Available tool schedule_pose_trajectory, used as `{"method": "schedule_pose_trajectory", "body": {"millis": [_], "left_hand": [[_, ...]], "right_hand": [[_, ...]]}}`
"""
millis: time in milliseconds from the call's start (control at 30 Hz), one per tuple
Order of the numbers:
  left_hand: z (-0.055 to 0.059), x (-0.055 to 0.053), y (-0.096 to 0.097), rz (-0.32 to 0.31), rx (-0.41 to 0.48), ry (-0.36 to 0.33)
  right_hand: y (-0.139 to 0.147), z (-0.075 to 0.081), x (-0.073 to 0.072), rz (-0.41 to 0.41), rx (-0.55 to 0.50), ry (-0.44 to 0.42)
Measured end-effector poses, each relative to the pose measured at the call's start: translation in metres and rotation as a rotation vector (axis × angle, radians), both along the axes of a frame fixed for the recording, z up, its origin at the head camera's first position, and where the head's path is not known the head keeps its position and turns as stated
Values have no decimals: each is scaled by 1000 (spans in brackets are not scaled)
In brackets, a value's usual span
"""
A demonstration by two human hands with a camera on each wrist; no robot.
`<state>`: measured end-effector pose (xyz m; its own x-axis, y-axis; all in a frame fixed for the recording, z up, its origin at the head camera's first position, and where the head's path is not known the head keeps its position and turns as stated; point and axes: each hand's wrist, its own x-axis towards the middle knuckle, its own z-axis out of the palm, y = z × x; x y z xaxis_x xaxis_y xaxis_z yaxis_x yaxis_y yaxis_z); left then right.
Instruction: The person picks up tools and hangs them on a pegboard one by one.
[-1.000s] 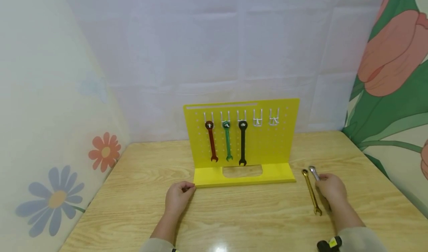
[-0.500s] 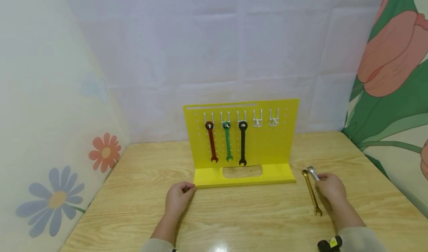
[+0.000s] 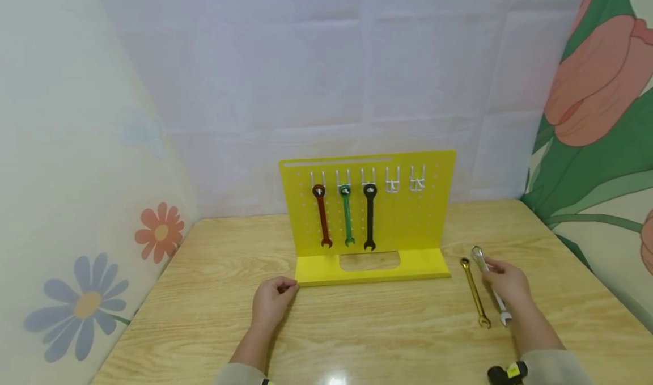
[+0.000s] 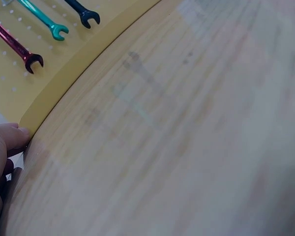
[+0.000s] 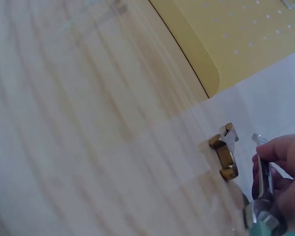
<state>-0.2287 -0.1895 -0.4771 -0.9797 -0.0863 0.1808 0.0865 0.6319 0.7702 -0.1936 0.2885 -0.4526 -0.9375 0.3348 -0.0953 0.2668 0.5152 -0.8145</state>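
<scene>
My right hand (image 3: 507,282) pinches a silver combination wrench (image 3: 497,301) by its handle, ring end pointing away. A gold wrench (image 3: 475,294) lies on the table just left of it. In the right wrist view the silver wrench's open end (image 5: 264,216) shows large below the fingers. My left hand (image 3: 272,303) holds the front left corner of the yellow pegboard stand (image 3: 418,226) between thumb and fingers. Red (image 3: 323,218), green (image 3: 348,218) and black (image 3: 369,218) wrenches hang from its hooks by their ring ends.
Two white hooks, one (image 3: 392,181) right of the black wrench and another (image 3: 417,180) farther right, hold nothing. The stand's base has a cutout. The wood-grain table (image 3: 367,322) meets a white sheet (image 3: 285,90) behind and painted walls at both sides.
My right hand has shifted the silver wrench slightly away from me, and its lower end now shows. The left hand and the stand stay in place.
</scene>
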Motion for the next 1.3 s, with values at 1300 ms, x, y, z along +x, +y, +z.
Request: {"method": "schedule_pose_trajectory", "body": {"millis": [1300], "left_hand": [[2,1,1,7,-13,1]], "right_hand": [[-64,57,-10,75,-473,208]]}}
